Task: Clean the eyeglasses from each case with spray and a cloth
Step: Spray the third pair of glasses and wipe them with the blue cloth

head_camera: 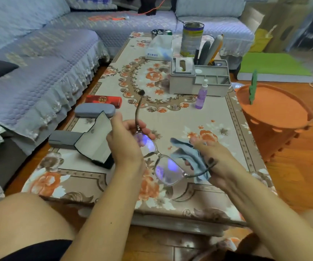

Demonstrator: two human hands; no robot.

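Glasses [158, 157] hang in the air over the near half of the table [199, 117], between both hands. Bare flowered cloth lies under them, and the table's near edge is close below. The left hand [125, 142] pinches the frame by the far hinge. The right hand [211, 157] grips a blue cloth [187, 153] bunched beside the near lens. The frame runs slantwise, from far left to near right, and one arm sticks up and away. Three cases sit by the left edge: one red [103, 101], one grey and closed [93, 110], one grey and open [82, 144]. One purple spray bottle [201, 96] stands upright farther back, well apart from the hands.
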